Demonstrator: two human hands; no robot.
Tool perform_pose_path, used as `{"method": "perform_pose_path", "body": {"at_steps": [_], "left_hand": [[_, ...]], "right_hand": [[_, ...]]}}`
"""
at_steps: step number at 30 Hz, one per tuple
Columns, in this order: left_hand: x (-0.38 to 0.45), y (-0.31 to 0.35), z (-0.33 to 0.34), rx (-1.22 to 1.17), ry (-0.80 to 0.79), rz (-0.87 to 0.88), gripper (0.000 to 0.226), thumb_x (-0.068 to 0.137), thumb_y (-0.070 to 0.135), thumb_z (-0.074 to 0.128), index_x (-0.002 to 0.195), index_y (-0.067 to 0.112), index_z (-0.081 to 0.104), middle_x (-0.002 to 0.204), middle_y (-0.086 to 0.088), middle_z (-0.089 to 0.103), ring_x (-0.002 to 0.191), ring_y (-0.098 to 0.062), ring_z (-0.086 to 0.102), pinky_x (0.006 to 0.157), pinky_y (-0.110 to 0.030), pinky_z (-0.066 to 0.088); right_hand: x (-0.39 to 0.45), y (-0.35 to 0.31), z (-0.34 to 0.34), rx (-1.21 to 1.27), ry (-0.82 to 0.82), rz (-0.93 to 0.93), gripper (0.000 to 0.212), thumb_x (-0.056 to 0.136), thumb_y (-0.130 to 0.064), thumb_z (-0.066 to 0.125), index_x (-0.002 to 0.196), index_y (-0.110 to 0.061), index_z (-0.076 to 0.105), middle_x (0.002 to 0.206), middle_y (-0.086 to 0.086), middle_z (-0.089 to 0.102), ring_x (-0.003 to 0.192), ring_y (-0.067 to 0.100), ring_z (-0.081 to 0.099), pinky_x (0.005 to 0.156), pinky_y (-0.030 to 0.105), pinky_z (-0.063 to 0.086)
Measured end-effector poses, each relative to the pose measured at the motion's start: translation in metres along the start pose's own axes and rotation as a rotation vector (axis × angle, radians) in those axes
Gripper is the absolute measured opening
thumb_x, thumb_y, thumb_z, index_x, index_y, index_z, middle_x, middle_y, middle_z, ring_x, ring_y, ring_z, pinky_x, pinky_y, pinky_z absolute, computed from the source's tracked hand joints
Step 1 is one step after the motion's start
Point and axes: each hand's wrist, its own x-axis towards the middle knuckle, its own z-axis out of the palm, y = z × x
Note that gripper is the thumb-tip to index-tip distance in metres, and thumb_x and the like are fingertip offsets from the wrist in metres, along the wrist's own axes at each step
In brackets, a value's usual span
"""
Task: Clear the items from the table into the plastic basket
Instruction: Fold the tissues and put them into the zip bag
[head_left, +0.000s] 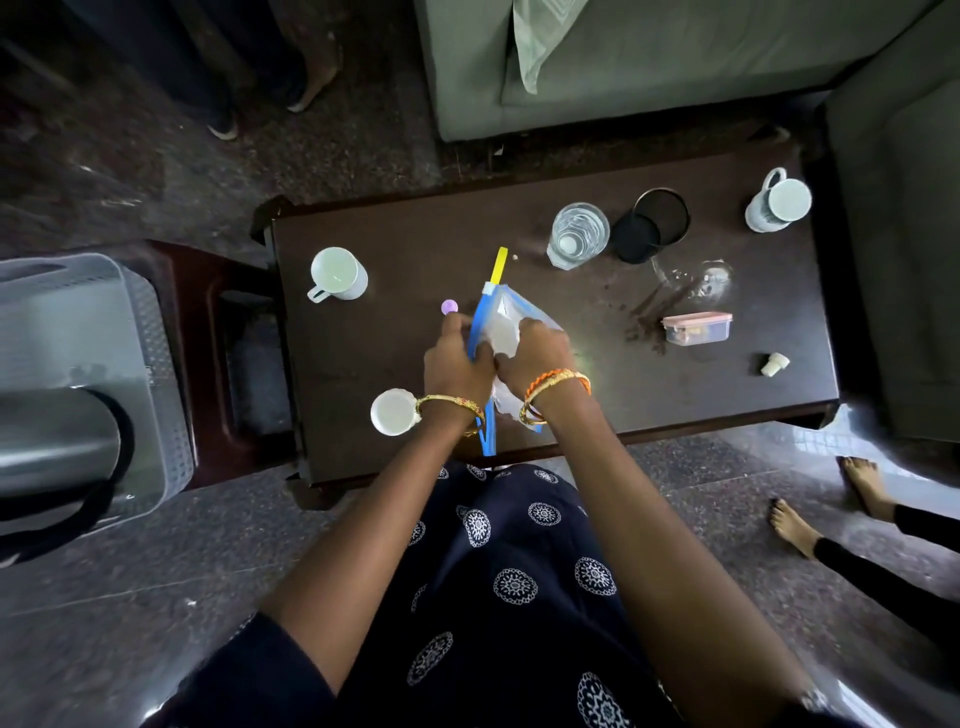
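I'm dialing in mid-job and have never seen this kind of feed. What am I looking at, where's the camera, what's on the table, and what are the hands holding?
There is no machine here: a person works with bare hands. The single picture comes from a wide-angle camera on the person's head, looking down over their arms.

Both hands hold a clear zip bag with a blue edge above the dark wooden table. The left hand has its grip on the blue edge; the right hand grips the bag's plastic.

On the table lie three white mugs, a drinking glass, a black mesh cup, a small lidded plastic box, a purple cap, a small white piece and some brown crumbs.

The plastic basket sits left of the table and already holds a steel flask.
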Motion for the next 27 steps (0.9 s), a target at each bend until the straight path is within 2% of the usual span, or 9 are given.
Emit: {"method": "perform_pose_path", "body": {"at_steps": [5,10,13,15,17,20,22,24,27], "left_hand": [[-0.008,0.002,0.003,-0.065,-0.048,0.06,0.013,0.086,0.012,0.053,0.099,0.01,0.055,0.088,-0.009,0.072,0.082,-0.031,0.065,0.065,-0.022,0.041],[-0.011,0.01,0.005,-0.282,-0.316,0.006,0.009,0.085,0.025,0.06,0.092,0.023,0.057,0.1,-0.005,0.072,0.073,-0.015,0.07,0.063,-0.024,0.055],[-0.009,0.006,0.001,-0.567,-0.449,-0.157,0.011,0.088,0.017,0.051,0.094,0.024,0.056,0.11,-0.007,0.067,0.071,-0.019,0.072,0.056,-0.027,0.057],[0.0,-0.005,-0.001,-0.381,-0.375,-0.097,0.032,0.083,0.011,0.055,0.112,0.022,0.049,0.129,-0.006,0.056,0.098,-0.022,0.066,0.081,-0.042,0.057],[0.018,-0.013,0.001,0.085,-0.358,0.118,0.075,0.074,0.012,0.065,0.137,0.025,0.027,0.151,-0.006,0.027,0.134,-0.024,0.035,0.112,-0.045,0.033],[0.043,0.001,0.01,0.525,-0.502,0.372,0.116,0.061,0.019,0.075,0.145,0.035,-0.004,0.159,0.001,-0.004,0.146,-0.025,-0.001,0.115,-0.051,0.018],[0.058,0.016,0.021,0.643,-0.718,0.414,0.112,0.061,0.015,0.075,0.143,0.038,0.002,0.157,-0.001,0.013,0.146,-0.027,0.008,0.11,-0.048,0.029],[0.071,0.028,0.028,0.59,-0.96,0.311,0.087,0.066,0.005,0.072,0.137,0.031,0.029,0.14,-0.005,0.045,0.127,-0.026,0.043,0.097,-0.038,0.045],[0.08,0.036,0.034,0.575,-1.04,0.245,0.054,0.07,0.002,0.072,0.118,0.018,0.053,0.117,-0.005,0.06,0.103,-0.022,0.056,0.083,-0.03,0.046]], "right_hand": [[0.022,0.005,0.011,-0.009,-0.017,0.051,0.028,0.089,-0.013,0.053,0.113,0.0,0.053,0.115,0.018,0.063,0.109,0.034,0.058,0.079,0.031,0.042],[0.02,0.034,0.011,0.122,0.11,0.15,0.014,0.084,-0.003,0.055,0.071,-0.007,0.054,0.081,0.013,0.064,0.082,0.026,0.055,0.067,0.032,0.04],[0.017,0.059,0.001,0.299,0.142,0.246,0.016,0.094,-0.01,0.047,0.086,-0.003,0.06,0.086,0.013,0.061,0.086,0.026,0.055,0.071,0.023,0.041],[0.015,0.072,-0.006,0.614,0.052,0.317,0.029,0.098,-0.011,0.036,0.077,-0.013,0.054,0.089,0.016,0.068,0.087,0.031,0.06,0.083,0.034,0.048],[0.009,0.079,-0.012,0.811,0.012,0.327,0.037,0.099,-0.009,0.037,0.063,-0.016,0.046,0.057,0.01,0.058,0.057,0.018,0.055,0.06,0.029,0.049],[0.004,0.087,-0.021,0.764,-0.053,0.28,0.048,0.096,-0.005,0.04,0.053,-0.018,0.056,0.046,-0.004,0.051,0.039,0.008,0.051,0.041,0.018,0.044],[-0.002,0.087,-0.03,0.589,-0.129,0.21,0.04,0.099,-0.013,0.036,0.068,-0.022,0.059,0.069,-0.001,0.059,0.062,0.011,0.057,0.06,0.024,0.05],[-0.003,0.092,-0.042,0.391,-0.22,0.098,0.022,0.098,-0.018,0.04,0.091,-0.014,0.06,0.095,0.01,0.062,0.086,0.023,0.059,0.079,0.034,0.047],[-0.001,0.109,-0.058,0.001,-0.195,-0.091,0.024,0.092,-0.014,0.055,0.112,-0.007,0.065,0.117,0.019,0.065,0.108,0.036,0.058,0.093,0.038,0.046]]}}
